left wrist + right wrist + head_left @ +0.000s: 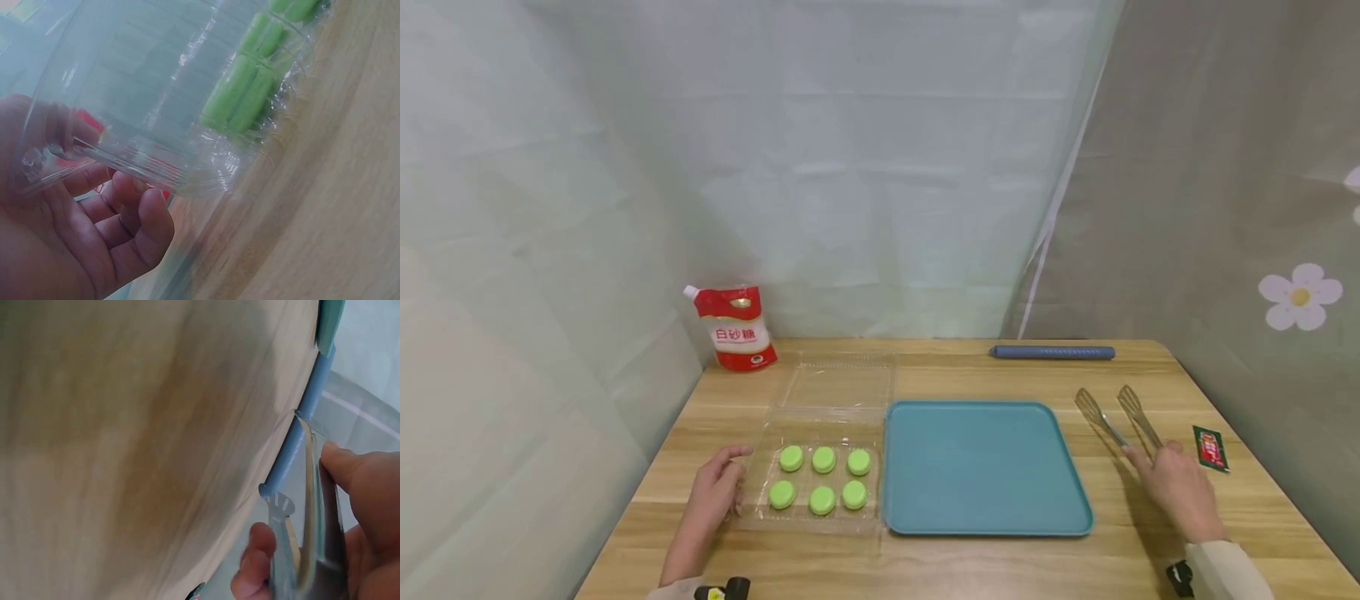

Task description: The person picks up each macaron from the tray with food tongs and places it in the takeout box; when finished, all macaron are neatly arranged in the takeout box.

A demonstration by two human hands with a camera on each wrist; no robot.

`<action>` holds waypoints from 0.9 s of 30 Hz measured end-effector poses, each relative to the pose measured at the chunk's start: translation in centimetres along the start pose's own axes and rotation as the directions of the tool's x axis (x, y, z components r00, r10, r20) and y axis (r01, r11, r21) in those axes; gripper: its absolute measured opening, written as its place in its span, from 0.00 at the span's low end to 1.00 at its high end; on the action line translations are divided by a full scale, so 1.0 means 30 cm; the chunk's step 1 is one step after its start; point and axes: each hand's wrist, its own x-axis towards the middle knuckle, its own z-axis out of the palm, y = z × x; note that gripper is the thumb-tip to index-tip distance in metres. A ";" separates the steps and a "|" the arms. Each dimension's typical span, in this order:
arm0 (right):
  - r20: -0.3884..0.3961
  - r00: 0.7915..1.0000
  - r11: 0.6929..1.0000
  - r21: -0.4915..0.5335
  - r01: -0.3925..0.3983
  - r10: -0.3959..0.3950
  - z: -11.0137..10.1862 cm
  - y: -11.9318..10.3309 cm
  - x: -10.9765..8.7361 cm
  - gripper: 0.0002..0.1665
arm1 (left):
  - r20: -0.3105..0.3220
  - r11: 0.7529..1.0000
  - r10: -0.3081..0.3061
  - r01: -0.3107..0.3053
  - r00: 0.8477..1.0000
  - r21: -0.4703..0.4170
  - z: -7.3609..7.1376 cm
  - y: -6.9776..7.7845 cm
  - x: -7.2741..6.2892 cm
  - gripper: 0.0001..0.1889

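Note:
A clear plastic box (831, 523) with its lid (842, 383) folded back holds several green macarons (823, 459) in two rows. My left hand (713, 487) is at its left side. The left wrist view shows that hand (81, 231) with bent fingers around the box's clear wall (137, 165). Metal tongs (1138, 414) are in my right hand (1180, 490), their ends spread apart above the table. In the right wrist view, the thumb and fingers of my right hand (375, 512) grip the tongs (322, 550) from both sides. A blue-green tray (985, 467) lies between box and tongs.
A red and white sugar pouch (735, 329) stands at the back left of the wooden table (955, 571). Along the back edge lies a blue stick-shaped object (1052, 352). A small green and red packet (1211, 448) is right of my right hand.

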 end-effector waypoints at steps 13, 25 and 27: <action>0.152 0.988 0.997 -0.051 0.049 -0.041 -0.020 -0.015 0.025 0.40 | 0.001 1.000 -0.002 0.002 1.000 -0.008 -0.002 0.004 -0.003 0.22; 0.209 0.977 0.997 -0.061 0.045 -0.031 -0.022 -0.003 0.034 0.42 | -0.011 1.000 0.030 -0.030 0.999 -0.007 -0.002 0.002 -0.008 0.22; 0.217 0.976 0.997 -0.069 0.039 -0.023 -0.024 -0.002 0.037 0.42 | -0.011 0.999 0.032 -0.032 0.999 -0.011 -0.003 0.002 -0.008 0.22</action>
